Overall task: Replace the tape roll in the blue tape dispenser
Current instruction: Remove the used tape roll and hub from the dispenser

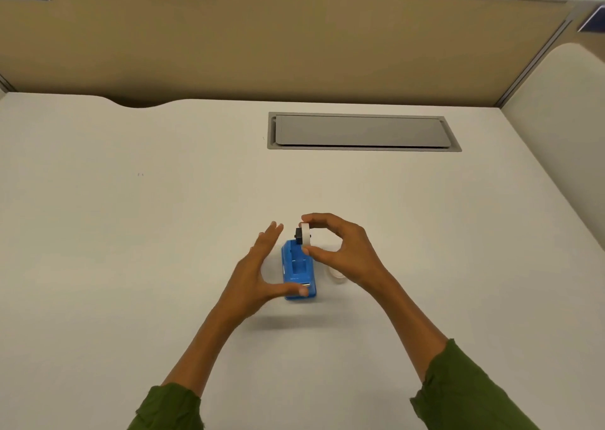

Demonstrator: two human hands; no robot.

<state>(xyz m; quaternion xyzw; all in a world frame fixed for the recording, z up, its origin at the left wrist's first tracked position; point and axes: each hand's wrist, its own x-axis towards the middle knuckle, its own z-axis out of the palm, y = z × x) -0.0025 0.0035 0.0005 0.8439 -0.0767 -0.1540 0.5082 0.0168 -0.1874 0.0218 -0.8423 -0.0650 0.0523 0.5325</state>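
The blue tape dispenser (298, 272) stands on the white desk, its roll slot showing empty. My left hand (258, 272) is spread beside its left side, thumb resting on the near end by the metal cutter. My right hand (340, 249) pinches a white tape roll (305, 233) on a black hub (298, 235) between thumb and forefinger, just above the dispenser's far end. A second, clear tape roll (337, 276) lies flat on the desk to the right of the dispenser, partly hidden by my right hand.
A grey cable-tray lid (360, 131) is set into the desk (131, 233) further back. A tan partition wall (262, 53) runs along the far edge, and another panel (563, 118) closes the right side.
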